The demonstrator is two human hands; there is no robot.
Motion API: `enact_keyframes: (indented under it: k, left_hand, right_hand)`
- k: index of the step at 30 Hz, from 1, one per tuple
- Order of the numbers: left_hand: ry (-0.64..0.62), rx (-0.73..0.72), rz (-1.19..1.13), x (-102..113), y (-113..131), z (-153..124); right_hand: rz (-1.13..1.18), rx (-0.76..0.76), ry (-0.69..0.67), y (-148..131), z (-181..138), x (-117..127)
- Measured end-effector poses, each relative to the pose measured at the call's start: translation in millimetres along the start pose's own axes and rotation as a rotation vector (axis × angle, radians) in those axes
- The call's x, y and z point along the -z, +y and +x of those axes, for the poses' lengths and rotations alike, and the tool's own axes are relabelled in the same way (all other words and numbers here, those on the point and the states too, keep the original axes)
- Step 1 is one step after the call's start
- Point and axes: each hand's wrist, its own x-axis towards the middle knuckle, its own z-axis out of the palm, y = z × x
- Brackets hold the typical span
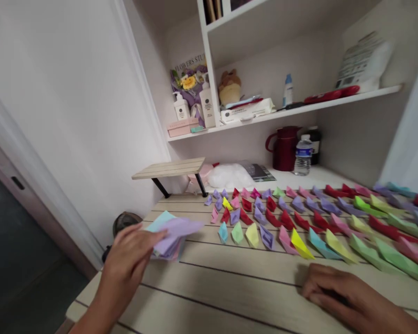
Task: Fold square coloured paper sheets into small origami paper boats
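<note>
Rows of paper boats (252, 235) are set on the wooden table (230, 293), with a paper pile (170, 249) and a small stand (170, 168) placed left of them.

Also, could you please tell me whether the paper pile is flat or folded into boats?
Flat: its sheets overlap in a low stack at the left hand, without the raised points of the boats.

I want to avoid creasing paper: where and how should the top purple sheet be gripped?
Probably pinch the purple sheet by its right corner, coming from the right: that corner juts past the stack, while the left hand occupies its left side.
</note>
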Motion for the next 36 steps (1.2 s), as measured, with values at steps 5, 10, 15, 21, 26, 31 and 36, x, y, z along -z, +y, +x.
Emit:
enact_keyframes:
  k: [5,10,15,21,26,31,36]
  left_hand:
    - [-0.125,-0.571,-0.012,-51,96,-28]
    - [-0.226,-0.824,0.121,-104,135,-53]
    - [-0.204,-0.631,0.079,-103,131,-61]
    - [-0.114,-0.367,0.018,-123,150,-79]
    - [-0.159,-0.444,-0.014,-142,168,-78]
    - [-0.152,-0.452,0.037,-133,173,-78]
    - [-0.132,-0.441,-0.095,-124,177,-86]
  right_hand:
    - [0.021,0.001,0.066,-24,-4,22]
    - [-0.031,-0.009,0.244,-33,-11,32]
    - [-0.056,0.077,0.313,-41,-17,34]
    - [-0.093,0.226,-0.09,-59,-13,21]
    - [-0.224,0.223,-0.324,-62,-10,4]
    - [-0.245,0.064,-0.287,-70,-33,-3]
    - [-0.071,-0.11,-0.132,-86,-65,-6]
